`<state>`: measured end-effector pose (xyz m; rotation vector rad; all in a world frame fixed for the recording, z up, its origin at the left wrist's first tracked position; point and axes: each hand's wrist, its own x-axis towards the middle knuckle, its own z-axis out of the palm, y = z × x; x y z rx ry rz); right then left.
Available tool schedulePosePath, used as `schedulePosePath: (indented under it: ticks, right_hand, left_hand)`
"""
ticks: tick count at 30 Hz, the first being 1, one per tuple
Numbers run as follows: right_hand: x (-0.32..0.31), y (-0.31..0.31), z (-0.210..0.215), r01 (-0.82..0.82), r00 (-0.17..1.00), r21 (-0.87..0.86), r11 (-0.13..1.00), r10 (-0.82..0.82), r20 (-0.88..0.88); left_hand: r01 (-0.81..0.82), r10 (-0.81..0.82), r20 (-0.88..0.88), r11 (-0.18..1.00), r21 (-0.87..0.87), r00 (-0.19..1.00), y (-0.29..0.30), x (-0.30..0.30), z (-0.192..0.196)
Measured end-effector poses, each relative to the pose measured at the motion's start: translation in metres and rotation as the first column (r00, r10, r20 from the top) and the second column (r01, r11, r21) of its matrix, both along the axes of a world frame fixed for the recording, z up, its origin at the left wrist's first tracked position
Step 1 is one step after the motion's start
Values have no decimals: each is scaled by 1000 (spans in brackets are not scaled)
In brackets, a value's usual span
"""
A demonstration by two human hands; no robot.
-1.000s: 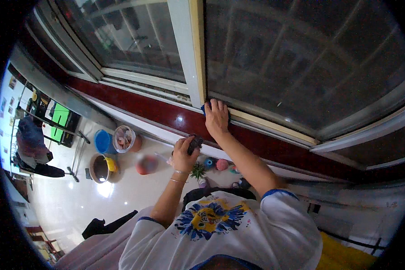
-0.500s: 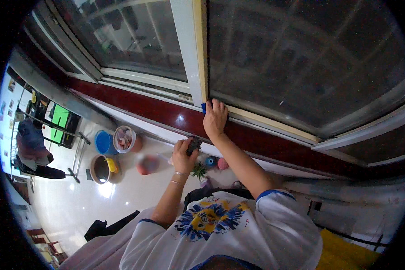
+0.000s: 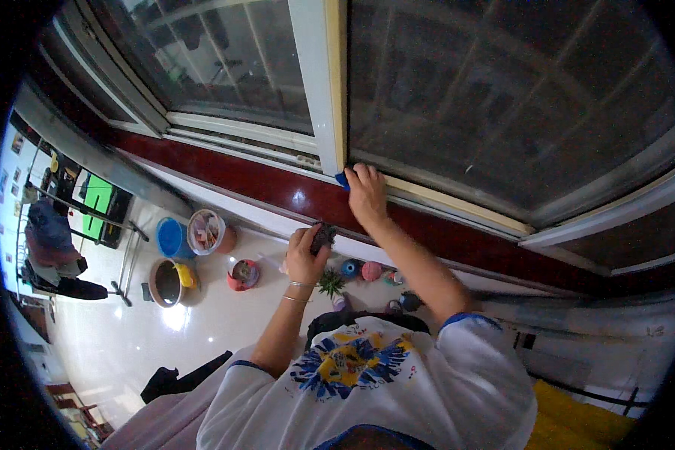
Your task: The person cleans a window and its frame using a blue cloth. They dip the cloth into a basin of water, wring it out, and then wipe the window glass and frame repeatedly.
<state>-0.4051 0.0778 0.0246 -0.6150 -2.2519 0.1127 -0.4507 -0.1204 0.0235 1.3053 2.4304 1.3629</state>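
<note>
My right hand [image 3: 367, 199] is closed on a small piece of blue cloth [image 3: 342, 180]. It presses the cloth at the lower corner of the cream-edged window frame [image 3: 337, 97], just above the dark red sill [image 3: 277, 184]. Lower and to the left, my left hand [image 3: 304, 256] grips a dark grey, crumpled scrubbing pad [image 3: 323, 238] in front of the sill's near edge. The fingers of my right hand hide most of the cloth.
On the tiled floor at left stand a blue bucket [image 3: 171, 238], a bucket of cloths [image 3: 207, 234], a tub of dark water [image 3: 166, 283] and a red container [image 3: 243, 275]. Below my arms are a spiky green plant [image 3: 331, 283] and a pink ball [image 3: 371, 271]. A clothes rack [image 3: 124, 255] stands far left.
My right hand has shifted slightly to the right along the bottom of the frame, still with the blue cloth. My left hand stays nearly in place with the scrubbing pad.
</note>
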Motion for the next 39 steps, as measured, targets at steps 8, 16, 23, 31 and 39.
schedulePosePath:
  ticks: [8,16,23,31,39]
  right_hand:
    - [2,2,9,-19,1000,23,1000,18,26]
    - [89,25,2,5,995,93,996,-15,104]
    - [130,35,4,94,991,-5,996,-93,92]
    - [270,72,-4,307,940,75,949,-314,132]
    - [374,80,7,564,826,-80,822,-559,76]
  left_hand:
    - [28,-28,40,1000,-2,999,4,-4,-6]
    - [92,-92,-12,995,24,996,20,5,4]
    - [244,-239,-132,970,21,962,69,33,18]
    - [361,-353,-277,932,-25,894,108,62,1]
    - [307,-295,-301,952,-6,907,106,106,-3]
